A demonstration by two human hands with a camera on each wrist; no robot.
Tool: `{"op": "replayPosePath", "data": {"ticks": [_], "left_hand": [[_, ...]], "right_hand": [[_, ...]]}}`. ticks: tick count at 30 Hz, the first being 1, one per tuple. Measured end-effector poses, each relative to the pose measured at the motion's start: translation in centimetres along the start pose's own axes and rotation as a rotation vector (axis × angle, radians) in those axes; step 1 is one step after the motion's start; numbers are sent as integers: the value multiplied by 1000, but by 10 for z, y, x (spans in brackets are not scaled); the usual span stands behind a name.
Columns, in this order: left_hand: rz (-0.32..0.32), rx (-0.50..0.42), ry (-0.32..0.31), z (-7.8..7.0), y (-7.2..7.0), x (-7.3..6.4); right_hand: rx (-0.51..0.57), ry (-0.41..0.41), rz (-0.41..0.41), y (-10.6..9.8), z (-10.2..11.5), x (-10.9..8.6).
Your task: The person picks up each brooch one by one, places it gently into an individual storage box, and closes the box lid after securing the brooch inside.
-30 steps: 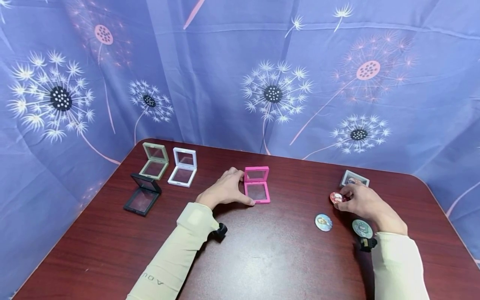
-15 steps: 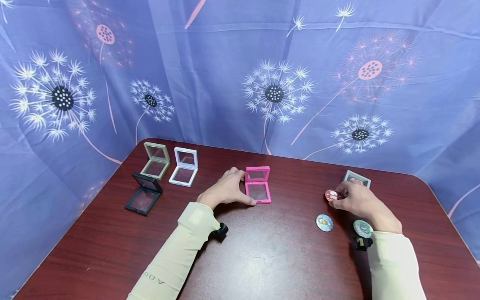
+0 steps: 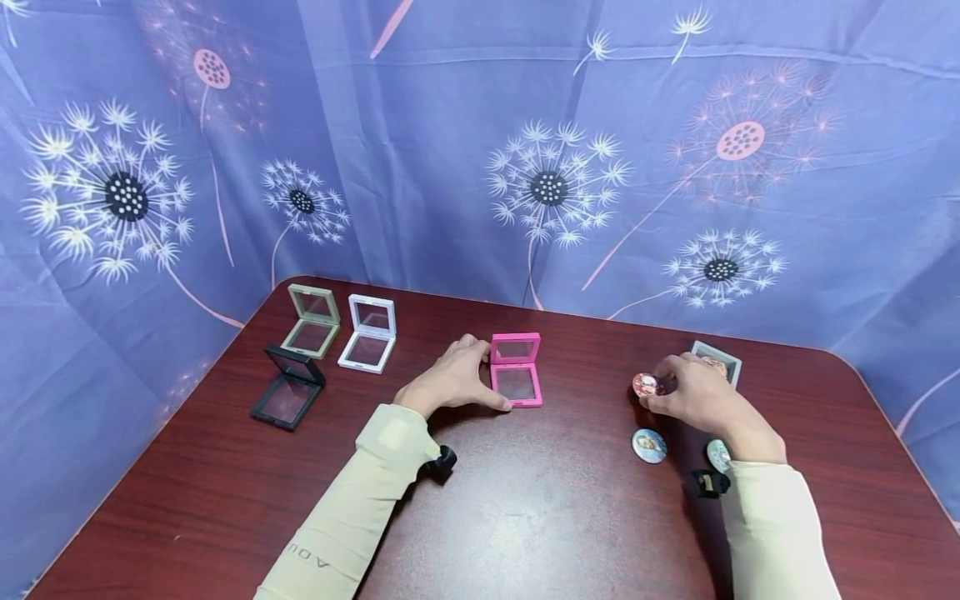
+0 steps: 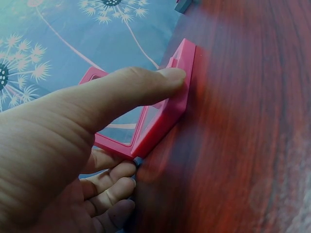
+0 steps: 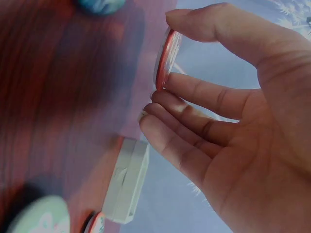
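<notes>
My left hand point(image 3: 453, 377) spans the side of a pink hinged display case point(image 3: 515, 385), whose lid stands upright on a flat base with a clear window. In the left wrist view, the thumb presses the front edge of the pink case point(image 4: 165, 119) while the fingers lie behind its hinge. My right hand point(image 3: 701, 392) pinches a round red pin badge point(image 3: 646, 385) by its rim. The right wrist view shows this red badge point(image 5: 167, 59) on edge between thumb and forefinger, raised off the table. A blue badge point(image 3: 648, 446) lies just in front of that hand.
A grey case point(image 3: 733, 357) with a round badge inside lies behind the right hand. Under the right wrist is a green badge point(image 3: 717, 455), partly covered. Another red-rimmed badge point(image 5: 97, 224) shows near the grey case. Open green point(image 3: 311, 336), white point(image 3: 366, 352) and black point(image 3: 285, 400) cases stand at left.
The right hand has lifted the red badge and carried it left, away from the grey case. The left hand and the pink case have stayed in place.
</notes>
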State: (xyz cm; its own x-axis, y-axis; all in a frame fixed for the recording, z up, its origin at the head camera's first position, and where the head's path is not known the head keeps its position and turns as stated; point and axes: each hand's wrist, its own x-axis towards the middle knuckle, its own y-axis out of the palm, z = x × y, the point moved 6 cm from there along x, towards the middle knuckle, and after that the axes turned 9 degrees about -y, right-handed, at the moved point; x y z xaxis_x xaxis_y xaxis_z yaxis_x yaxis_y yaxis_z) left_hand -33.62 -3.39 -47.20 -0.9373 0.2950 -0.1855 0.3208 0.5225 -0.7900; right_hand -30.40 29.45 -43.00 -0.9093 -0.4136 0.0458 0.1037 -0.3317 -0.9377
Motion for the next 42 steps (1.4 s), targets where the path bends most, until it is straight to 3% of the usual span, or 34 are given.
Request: {"op": "replayPosePath", "data": {"ticks": [8, 42], "left_hand": [[-1, 8, 7, 1, 0, 1], [-3, 18, 8, 1, 0, 2]], "right_hand": [[52, -8, 17, 1, 12, 3], [41, -116, -6, 15, 55, 27]]}}
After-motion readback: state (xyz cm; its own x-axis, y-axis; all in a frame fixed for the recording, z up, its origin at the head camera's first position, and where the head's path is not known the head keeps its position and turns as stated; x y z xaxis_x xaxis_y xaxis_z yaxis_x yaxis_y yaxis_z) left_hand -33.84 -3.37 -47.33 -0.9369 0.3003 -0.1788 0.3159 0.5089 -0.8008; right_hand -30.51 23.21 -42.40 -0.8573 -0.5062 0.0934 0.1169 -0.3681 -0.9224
